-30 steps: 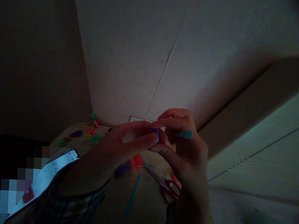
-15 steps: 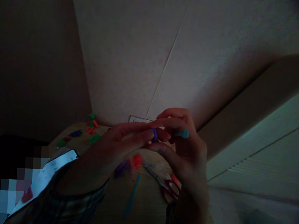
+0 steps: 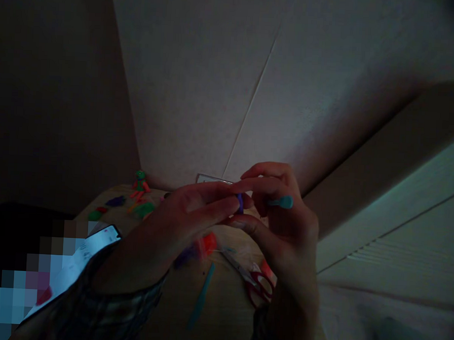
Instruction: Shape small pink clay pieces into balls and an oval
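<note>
A small purple piece of modelling clay (image 3: 241,203) is pinched between the fingertips of both hands above the table. My left hand (image 3: 198,206) comes from the left, its thumb and fingers closed on the piece. From the right, my right hand (image 3: 281,218) touches the same piece with thumb and index finger. A turquoise plastic tool (image 3: 285,202) also sticks out of my right hand, tucked among its fingers; its other end is hidden. Below the hands lie red-handled scissors (image 3: 257,283), a turquoise plastic knife (image 3: 202,295) and an orange-red lump (image 3: 208,244).
A small green and orange figure (image 3: 140,182) stands at the table's far left. Near it are a dark blue lump (image 3: 116,201) and green lumps (image 3: 144,210). A lit phone (image 3: 89,254) lies at the left edge. The wall (image 3: 201,87) rises behind the table.
Both hands have shifted slightly to the right with the purple piece between them. The turquoise tool in my right hand has turned a little. The things on the table stay put.
</note>
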A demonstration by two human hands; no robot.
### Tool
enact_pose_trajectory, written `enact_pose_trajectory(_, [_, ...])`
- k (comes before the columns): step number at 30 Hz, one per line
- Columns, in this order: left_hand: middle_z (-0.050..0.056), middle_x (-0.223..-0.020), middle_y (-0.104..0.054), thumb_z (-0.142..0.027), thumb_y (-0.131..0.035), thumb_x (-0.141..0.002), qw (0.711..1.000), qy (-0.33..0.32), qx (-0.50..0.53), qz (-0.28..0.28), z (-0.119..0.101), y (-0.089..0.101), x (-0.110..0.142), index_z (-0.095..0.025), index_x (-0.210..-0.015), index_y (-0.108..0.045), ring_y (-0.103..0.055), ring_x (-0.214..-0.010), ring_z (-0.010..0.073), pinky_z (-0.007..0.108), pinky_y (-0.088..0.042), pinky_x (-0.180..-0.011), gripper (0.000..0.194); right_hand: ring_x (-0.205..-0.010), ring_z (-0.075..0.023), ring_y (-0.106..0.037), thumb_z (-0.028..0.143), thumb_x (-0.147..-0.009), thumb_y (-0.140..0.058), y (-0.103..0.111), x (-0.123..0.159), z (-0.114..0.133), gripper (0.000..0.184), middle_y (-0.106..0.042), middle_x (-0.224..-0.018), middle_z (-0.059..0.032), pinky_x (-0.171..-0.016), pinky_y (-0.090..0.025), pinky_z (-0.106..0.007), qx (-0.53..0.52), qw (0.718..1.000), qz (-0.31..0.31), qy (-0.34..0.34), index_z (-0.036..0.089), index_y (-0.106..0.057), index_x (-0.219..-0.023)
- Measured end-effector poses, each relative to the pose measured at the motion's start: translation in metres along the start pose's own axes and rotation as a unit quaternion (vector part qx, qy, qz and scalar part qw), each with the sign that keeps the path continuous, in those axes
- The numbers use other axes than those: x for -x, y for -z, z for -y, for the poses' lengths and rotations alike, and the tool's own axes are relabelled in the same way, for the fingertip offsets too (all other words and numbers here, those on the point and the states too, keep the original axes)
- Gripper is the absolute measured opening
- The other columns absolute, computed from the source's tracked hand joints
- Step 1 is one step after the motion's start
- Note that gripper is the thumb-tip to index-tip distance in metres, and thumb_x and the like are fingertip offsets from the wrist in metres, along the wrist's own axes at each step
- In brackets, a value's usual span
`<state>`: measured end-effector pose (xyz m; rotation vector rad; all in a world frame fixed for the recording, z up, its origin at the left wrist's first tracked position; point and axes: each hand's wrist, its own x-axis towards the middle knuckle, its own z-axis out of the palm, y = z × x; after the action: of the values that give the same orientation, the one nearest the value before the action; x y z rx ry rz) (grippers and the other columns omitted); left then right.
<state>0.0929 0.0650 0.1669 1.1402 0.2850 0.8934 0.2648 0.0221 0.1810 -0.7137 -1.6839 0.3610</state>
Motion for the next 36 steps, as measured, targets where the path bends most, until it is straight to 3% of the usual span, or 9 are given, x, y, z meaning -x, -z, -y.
enact_pose_trajectory(3, [0.003,-0.108,-0.082,-0.058,-0.102,-0.084,1.0,-0.011,0.009,0.02,-0.0003,-0.0011,-0.0006,-0.023,-0.106,-0.09,-0.072,-0.107,0.0229,0.031,-0.054,-0.099,0.043,-0.101,-0.0148,-0.067,0.018,-0.102,-0.085,0.0002,0.0,0.0004,0.02,-0.069,-0.117,0.0021,-0.073,-0.053,-0.029,0.0,1.0,0.002,0.003,0.033,-0.083,-0.114])
enact_pose_trajectory(10, [-0.002,-0.093,-0.078,-0.042,-0.099,-0.093,0.999,0.007,0.035,0.023,-0.0071,-0.0035,0.0037,-0.026,-0.098,-0.092,-0.066,-0.087,0.0126,0.022,-0.053,-0.091,0.019,-0.1,-0.0139,-0.067,0.017,-0.1,-0.088,0.0016,-0.0009,0.0012,0.022,-0.068,-0.116,0.0021,-0.072,-0.053,-0.027,0.006,1.0,0.003,0.009,0.032,-0.081,-0.115])
enact_pose_trajectory(15, [-0.002,-0.081,-0.075,-0.052,-0.107,-0.078,0.999,0.016,0.038,-0.004,-0.0078,-0.0073,0.0029,-0.025,-0.088,-0.091,-0.066,-0.082,0.0151,0.022,-0.049,-0.077,0.033,-0.102,-0.0129,-0.066,0.018,-0.1,-0.087,0.0014,-0.0023,-0.0015,0.02,-0.067,-0.116,0.0021,-0.073,-0.054,-0.025,-0.005,1.0,0.008,0.024,0.03,-0.081,-0.115])
enact_pose_trajectory(22, [0.0,-0.093,-0.073,-0.067,-0.106,-0.072,0.999,0.028,-0.007,-0.014,-0.0055,-0.0077,-0.0008,-0.019,-0.097,-0.086,-0.063,-0.089,0.0179,0.024,-0.051,-0.08,0.059,-0.1,-0.011,-0.065,0.01,-0.098,-0.086,-0.0026,-0.0028,-0.0012,0.025,-0.066,-0.116,0.0026,-0.074,-0.054,-0.023,-0.029,0.999,-0.004,0.032,0.028,-0.079,-0.114])
enact_pose_trajectory(27, [-0.003,-0.083,-0.071,-0.064,-0.108,-0.07,1.0,0.021,-0.001,-0.013,-0.0072,-0.0085,0.0014,-0.022,-0.084,-0.085,-0.064,-0.085,0.016,0.022,-0.051,-0.081,0.05,-0.101,-0.0103,-0.065,0.011,-0.098,-0.086,-0.0018,-0.0015,0.0005,0.022,-0.066,-0.116,0.0034,-0.074,-0.053,-0.023,-0.024,0.999,-0.006,0.029,0.027,-0.079,-0.112])
enact_pose_trajectory(33, [-0.001,-0.1,-0.077,-0.064,-0.101,-0.082,1.0,0.016,0.003,-0.001,-0.0055,-0.0037,0.0055,-0.026,-0.099,-0.088,-0.07,-0.099,0.0173,0.022,-0.053,-0.087,0.044,-0.098,-0.0114,-0.067,0.013,-0.099,-0.086,-0.0028,-0.0004,-0.0005,0.022,-0.066,-0.117,0.0028,-0.074,-0.055,-0.025,-0.021,0.999,-0.004,0.024,0.029,-0.079,-0.113])
enact_pose_trajectory(36, [-0.003,-0.095,-0.076,-0.064,-0.105,-0.077,1.0,0.027,-0.002,-0.002,-0.0062,-0.0029,0.0039,-0.025,-0.094,-0.087,-0.067,-0.091,0.0148,0.023,-0.054,-0.087,0.046,-0.099,-0.0141,-0.067,0.017,-0.099,-0.087,-0.0014,0.0002,-0.0005,0.021,-0.067,-0.116,0.0022,-0.071,-0.054,-0.027,-0.013,1.0,-0.002,0.026,0.031,-0.08,-0.113])
